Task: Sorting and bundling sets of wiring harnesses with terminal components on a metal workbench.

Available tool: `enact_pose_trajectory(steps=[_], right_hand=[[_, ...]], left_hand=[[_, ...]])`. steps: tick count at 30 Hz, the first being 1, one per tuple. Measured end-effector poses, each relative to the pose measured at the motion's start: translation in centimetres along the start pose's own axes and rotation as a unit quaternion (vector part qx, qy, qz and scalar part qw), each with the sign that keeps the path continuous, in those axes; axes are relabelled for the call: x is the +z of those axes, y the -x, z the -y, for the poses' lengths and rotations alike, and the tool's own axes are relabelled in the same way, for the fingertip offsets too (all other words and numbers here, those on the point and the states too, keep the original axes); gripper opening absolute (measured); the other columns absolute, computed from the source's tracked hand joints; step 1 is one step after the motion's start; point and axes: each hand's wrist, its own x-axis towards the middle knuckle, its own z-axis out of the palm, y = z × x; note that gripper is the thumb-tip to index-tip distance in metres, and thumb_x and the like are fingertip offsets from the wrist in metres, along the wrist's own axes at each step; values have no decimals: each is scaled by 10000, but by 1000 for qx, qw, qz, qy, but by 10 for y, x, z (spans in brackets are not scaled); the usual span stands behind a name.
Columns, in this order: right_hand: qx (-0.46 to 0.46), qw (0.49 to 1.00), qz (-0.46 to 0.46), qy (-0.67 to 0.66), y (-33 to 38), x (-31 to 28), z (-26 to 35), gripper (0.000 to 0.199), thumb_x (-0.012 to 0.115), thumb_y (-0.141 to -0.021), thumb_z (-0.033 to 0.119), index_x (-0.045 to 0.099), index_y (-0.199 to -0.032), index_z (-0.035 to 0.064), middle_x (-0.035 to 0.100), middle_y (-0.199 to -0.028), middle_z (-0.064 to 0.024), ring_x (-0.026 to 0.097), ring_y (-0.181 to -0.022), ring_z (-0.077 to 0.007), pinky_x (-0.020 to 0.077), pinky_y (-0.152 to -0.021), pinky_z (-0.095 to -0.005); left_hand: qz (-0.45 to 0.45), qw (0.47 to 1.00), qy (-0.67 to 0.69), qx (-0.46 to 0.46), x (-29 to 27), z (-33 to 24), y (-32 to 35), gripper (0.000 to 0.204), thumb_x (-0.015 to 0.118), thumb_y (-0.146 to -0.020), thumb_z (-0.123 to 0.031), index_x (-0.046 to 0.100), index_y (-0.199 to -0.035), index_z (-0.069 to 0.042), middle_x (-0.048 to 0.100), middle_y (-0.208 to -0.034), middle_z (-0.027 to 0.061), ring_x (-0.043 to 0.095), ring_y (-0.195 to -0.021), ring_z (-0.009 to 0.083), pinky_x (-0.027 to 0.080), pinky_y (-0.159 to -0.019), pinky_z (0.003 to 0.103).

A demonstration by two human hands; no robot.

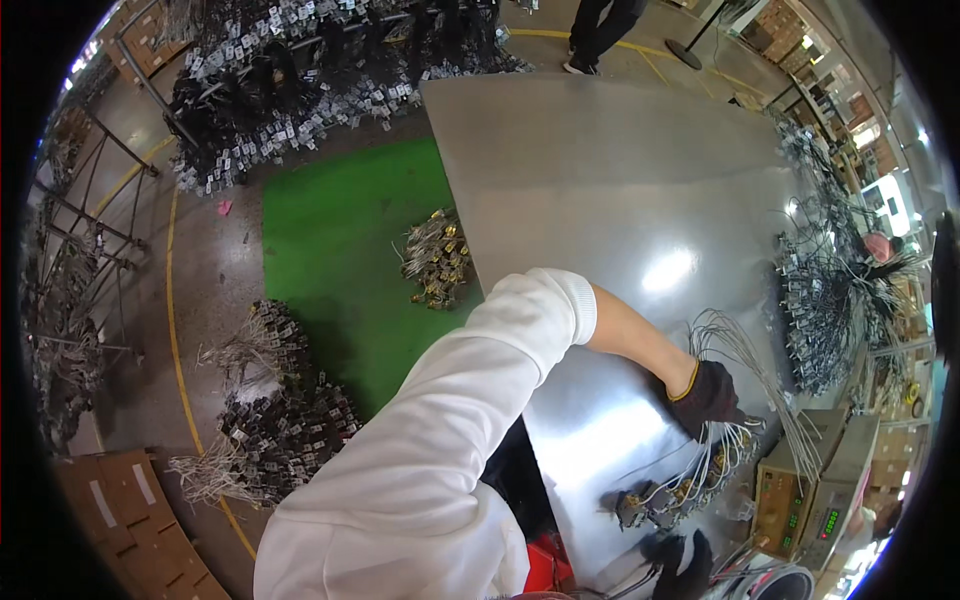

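Note:
My left arm in a white sleeve reaches across the metal table (600, 240). My left hand (707, 400), in a dark glove with a yellow cuff edge, closes around a bundle of pale cables (738, 350). Loose cable ends trail out past the hand toward the right. Below it, the cables' connector ends (680, 492), dark and brassy, lie on the tabletop. Near the lower edge a black gloved shape, seemingly my right hand (685, 562), sits just under these connectors. Its fingers are too dark to make out.
Two box-shaped instruments with lit displays (800, 495) stand at the table's right. Behind them is a large heap of black cables (815, 320). More bundles (437, 258) lie on a green mat (340, 225) left of the table. Loaded racks (300, 90) and a standing person (603, 30) are farther off.

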Motion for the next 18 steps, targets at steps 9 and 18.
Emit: enact_pose_trajectory(steps=[9, 18], right_hand=[[-148, 987, -59, -32, -44, -5, 13, 380, 675, -1028, 203, 682, -1316, -44, 708, -1283, -231, 649, -1237, -416, 475, -1116, -472], [-300, 952, -36, -53, -84, 7, 39, 349, 707, -995, 170, 714, -1316, 35, 745, -1221, -177, 708, -1130, -349, 538, -1021, -442]], left_hand=[[10, 998, -22, -50, -19, -16, 57, 609, 594, -1021, -377, 510, -1484, 10, 707, -1050, 137, 714, -1011, 331, 565, -857, 479], [92, 938, -274, -192, -211, -78, 149, 162, 627, -973, -222, 728, -1027, -107, 758, -941, 136, 748, -944, 353, 613, -805, 488]])
